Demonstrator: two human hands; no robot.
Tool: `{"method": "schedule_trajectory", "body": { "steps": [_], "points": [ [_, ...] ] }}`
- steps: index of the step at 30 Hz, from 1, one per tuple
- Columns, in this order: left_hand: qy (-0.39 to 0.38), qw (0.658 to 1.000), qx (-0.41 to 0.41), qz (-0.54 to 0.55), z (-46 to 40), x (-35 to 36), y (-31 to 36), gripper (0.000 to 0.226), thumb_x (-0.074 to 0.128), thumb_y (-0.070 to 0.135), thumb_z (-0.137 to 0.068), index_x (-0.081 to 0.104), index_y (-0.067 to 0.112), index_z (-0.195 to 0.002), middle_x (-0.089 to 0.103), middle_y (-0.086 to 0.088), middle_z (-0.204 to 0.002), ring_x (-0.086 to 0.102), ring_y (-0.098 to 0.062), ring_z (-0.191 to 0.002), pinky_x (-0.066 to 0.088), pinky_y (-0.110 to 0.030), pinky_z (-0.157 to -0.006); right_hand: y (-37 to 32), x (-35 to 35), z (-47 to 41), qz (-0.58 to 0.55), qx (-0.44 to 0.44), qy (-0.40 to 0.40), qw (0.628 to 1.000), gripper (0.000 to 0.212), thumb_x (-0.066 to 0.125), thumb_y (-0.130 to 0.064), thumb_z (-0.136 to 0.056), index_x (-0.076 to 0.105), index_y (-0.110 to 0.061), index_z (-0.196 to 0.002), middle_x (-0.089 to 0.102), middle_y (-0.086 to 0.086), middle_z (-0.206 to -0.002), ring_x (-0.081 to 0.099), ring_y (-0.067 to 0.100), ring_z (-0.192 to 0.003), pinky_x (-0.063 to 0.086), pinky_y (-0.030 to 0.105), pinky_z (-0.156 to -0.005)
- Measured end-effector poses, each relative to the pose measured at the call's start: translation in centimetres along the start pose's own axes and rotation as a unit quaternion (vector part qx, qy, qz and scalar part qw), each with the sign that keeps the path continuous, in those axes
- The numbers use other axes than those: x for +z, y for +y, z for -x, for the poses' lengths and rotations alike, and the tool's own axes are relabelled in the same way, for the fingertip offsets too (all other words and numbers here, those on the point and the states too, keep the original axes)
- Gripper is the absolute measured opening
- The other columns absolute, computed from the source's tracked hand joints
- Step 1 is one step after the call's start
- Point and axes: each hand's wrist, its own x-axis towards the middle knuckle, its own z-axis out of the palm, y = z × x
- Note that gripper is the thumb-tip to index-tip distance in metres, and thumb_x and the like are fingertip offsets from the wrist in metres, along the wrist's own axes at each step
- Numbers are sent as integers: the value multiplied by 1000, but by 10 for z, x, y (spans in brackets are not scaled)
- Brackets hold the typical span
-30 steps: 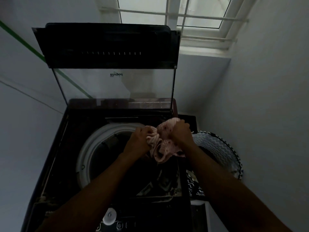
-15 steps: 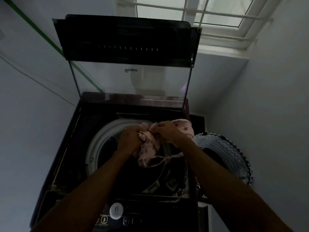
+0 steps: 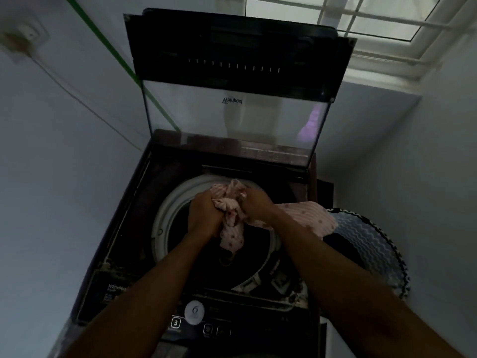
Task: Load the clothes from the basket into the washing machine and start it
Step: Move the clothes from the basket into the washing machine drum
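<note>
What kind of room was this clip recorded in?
Probably a small home laundry corner: a top-loading washing machine with its lid raised, a patterned laundry basket beside it, plain walls close in, and a window above.

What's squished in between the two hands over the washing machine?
A pink spotted garment. In the head view, the left hand and right hand each grip it, bunched between them above the open drum.
</note>
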Motion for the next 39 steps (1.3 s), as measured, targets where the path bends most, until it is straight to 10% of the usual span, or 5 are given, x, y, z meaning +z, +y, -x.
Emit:
{"method": "schedule_trajectory", "body": {
  "steps": [6, 10, 15, 19, 39],
  "points": [
    [41, 994, -105, -14, 3, 3, -22, 52, 46, 50, -80, 55, 12, -114, 57, -14, -114, 54, -35, -106, 48, -42, -87, -43, 11, 2, -399, 107, -47, 910, 38, 57, -21, -93, 60, -1, -125, 65, 4, -91, 63, 18, -80, 54, 37, -77],
    [29, 992, -124, 1, 19, -2, -20, 35, 64, 28, -82, 50, 9, -109, 43, -18, -125, 38, -36, -117, 37, -40, -91, -44, 31, -15, -371, 105, -44, 922, 47, 69, -34, -80, 67, -8, -120, 68, 8, -120, 62, 27, -113, 47, 41, -104],
    [-54, 995, -79, 29, 6, 29, -57, 52, 50, 58, -82, 61, 14, -106, 63, -6, -113, 59, -20, -101, 53, -40, -90, -26, 42, -17, -356, 151, -48, 921, 30, 67, -22, -88, 68, 0, -108, 69, 12, -105, 65, 24, -92, 57, 34, -81],
    [-63, 995, -77, 24, -2, 24, -49, 27, 49, 49, -82, 65, 28, -83, 69, 2, -91, 66, -13, -80, 55, -26, -67, -22, 45, -14, -317, 116, -67, 939, 18, 66, -9, -87, 67, 9, -89, 67, 12, -90, 63, 22, -85, 56, 34, -86],
    [-111, 986, 8, 124, -7, 50, 40, 24, 60, 12, -85, 60, 24, -106, 66, 2, -101, 62, -15, -91, 49, -27, -78, 22, -14, 10, -489, 118, 102, 859, 15, 57, 0, -87, 66, -11, -83, 71, 16, -83, 67, 26, -68, 57, 38, -64]
  ]
}}
